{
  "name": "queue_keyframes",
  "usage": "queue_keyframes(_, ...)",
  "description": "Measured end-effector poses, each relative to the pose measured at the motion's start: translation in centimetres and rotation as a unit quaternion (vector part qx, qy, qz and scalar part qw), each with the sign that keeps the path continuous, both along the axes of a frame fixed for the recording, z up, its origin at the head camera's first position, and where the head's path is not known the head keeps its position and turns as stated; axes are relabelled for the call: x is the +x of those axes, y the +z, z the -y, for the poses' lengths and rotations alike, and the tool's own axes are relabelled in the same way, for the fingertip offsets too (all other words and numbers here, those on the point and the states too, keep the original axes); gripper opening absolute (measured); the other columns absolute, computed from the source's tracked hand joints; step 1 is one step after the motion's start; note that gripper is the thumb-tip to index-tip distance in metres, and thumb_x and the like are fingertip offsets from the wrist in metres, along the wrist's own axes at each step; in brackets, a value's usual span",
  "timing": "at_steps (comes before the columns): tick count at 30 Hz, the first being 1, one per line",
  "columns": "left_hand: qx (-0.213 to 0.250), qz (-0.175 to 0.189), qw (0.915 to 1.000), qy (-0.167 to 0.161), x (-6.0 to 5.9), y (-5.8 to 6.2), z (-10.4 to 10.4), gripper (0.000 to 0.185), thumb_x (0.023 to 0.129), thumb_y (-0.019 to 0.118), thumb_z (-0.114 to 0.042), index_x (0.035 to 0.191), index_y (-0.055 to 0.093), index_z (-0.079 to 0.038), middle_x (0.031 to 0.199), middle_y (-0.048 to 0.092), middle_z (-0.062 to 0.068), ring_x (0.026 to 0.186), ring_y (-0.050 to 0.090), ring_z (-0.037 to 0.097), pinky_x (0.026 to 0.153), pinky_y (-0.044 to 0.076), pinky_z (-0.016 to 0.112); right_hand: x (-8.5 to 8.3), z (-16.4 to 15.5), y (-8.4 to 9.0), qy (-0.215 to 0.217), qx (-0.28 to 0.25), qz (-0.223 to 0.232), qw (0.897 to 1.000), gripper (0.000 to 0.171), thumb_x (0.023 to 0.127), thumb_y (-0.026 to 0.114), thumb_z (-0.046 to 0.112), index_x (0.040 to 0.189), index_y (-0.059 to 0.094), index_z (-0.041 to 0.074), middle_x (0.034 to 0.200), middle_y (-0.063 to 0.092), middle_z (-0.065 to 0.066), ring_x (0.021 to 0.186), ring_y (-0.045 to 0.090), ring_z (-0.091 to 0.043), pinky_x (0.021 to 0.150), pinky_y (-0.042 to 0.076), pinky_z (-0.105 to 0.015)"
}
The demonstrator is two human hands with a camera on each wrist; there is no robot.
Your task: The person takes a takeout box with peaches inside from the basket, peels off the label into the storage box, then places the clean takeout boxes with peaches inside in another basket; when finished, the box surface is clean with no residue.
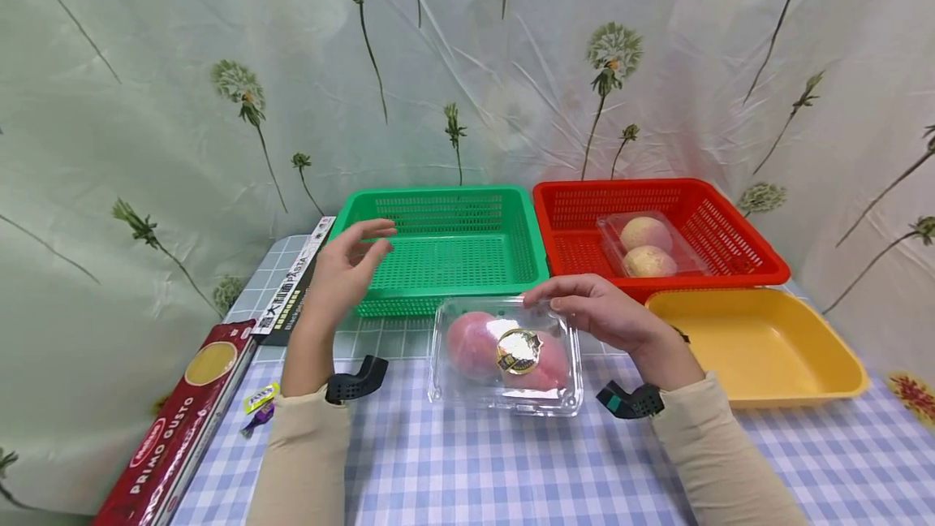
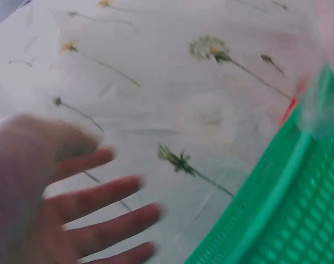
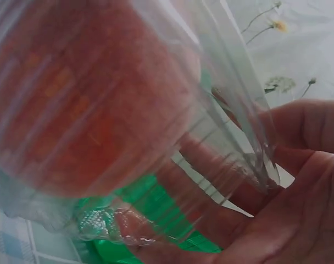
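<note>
We see three baskets on the checked worktop: green basket holding nothing, red basket holding one two-peach pack, yellow tray. The right hand has its grip grasping a clear clamshell of two peaches at the worktop's centre; the right wrist view alone shows fingers behind the plastic. The left hand has a released grip.

A clear plastic clamshell lay flat on the checked tabletop, lid closed. Two pink peaches sat side by side inside, and a round gold-and-black sticker marked its lid.
</note>
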State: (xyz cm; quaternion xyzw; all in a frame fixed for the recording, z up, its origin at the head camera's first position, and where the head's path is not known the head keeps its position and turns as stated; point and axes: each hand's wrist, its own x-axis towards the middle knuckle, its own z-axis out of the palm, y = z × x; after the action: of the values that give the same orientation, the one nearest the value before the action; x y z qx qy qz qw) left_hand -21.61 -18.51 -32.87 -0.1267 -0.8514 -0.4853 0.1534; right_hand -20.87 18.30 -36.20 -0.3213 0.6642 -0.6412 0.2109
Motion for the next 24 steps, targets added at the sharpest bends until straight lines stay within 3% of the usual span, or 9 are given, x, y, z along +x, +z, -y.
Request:
queue_keyframes(3, -0.048, 0.032, 0.9926, -0.107, 0.4, 0.3, -0.6, 0.037, 0.103, 0.057, -0.025, 0.139, 0.057, -0.019, 0.137, 0.063, 0.006, 0.118, 0.066, 0.027, 0.096, 0.052, 0.047, -0.3, 0.0, -0.6, 0.005, 0.01, -0.008, 1.0, 0.029, 0.103, 0.048, 0.006, 0.126, 0.065, 0.0, 0.124, 0.069, -0.001, 0.113, 0.06, -0.019, 0.089, 0.056, -0.032)
queue_keyframes(6, -0.096, 0.065, 0.9785, -0.17, 0.6, 0.3, -1.1, 0.04, 0.102, 0.058, -0.028, 0.142, 0.055, -0.022, 0.139, 0.062, 0.003, 0.12, 0.065, 0.025, 0.096, 0.053, 0.048, -0.6, 0.0, -1.1, 0.004, 0.022, -0.008, 1.0, 0.029, 0.103, 0.049, 0.006, 0.127, 0.062, -0.004, 0.125, 0.068, -0.005, 0.112, 0.06, -0.019, 0.088, 0.056, -0.032)
queue_keyframes(11, -0.131, 0.077, 0.9658, -0.211, 1.0, 0.2, -1.9, 0.04, 0.101, 0.06, -0.028, 0.14, 0.057, -0.023, 0.14, 0.062, 0.001, 0.123, 0.064, 0.024, 0.1, 0.052, 0.048, -0.8, 0.1, -1.6, -0.009, 0.05, 0.004, 0.999, 0.031, 0.102, 0.051, 0.008, 0.127, 0.06, -0.008, 0.124, 0.068, -0.006, 0.109, 0.061, -0.019, 0.084, 0.056, -0.031)
queue_keyframes(17, -0.115, 0.081, 0.9561, -0.257, 1.3, 0.3, -3.0, 0.036, 0.101, 0.06, -0.027, 0.136, 0.061, -0.025, 0.139, 0.062, -0.003, 0.124, 0.063, 0.021, 0.102, 0.052, 0.044, -0.9, -0.1, -1.8, -0.048, 0.101, 0.011, 0.994, 0.028, 0.102, 0.054, 0.013, 0.123, 0.066, -0.002, 0.122, 0.066, -0.009, 0.117, 0.055, -0.026, 0.092, 0.054, -0.037)
queue_keyframes(24, -0.118, 0.131, 0.9288, -0.326, 1.2, -0.4, -4.6, 0.036, 0.102, 0.059, -0.029, 0.137, 0.061, -0.025, 0.14, 0.061, -0.005, 0.126, 0.062, 0.016, 0.105, 0.049, 0.041, -1.2, -0.1, -2.2, -0.078, 0.165, -0.009, 0.983, 0.028, 0.104, 0.05, 0.01, 0.125, 0.068, 0.006, 0.128, 0.066, -0.014, 0.119, 0.058, -0.028, 0.102, 0.05, -0.044)
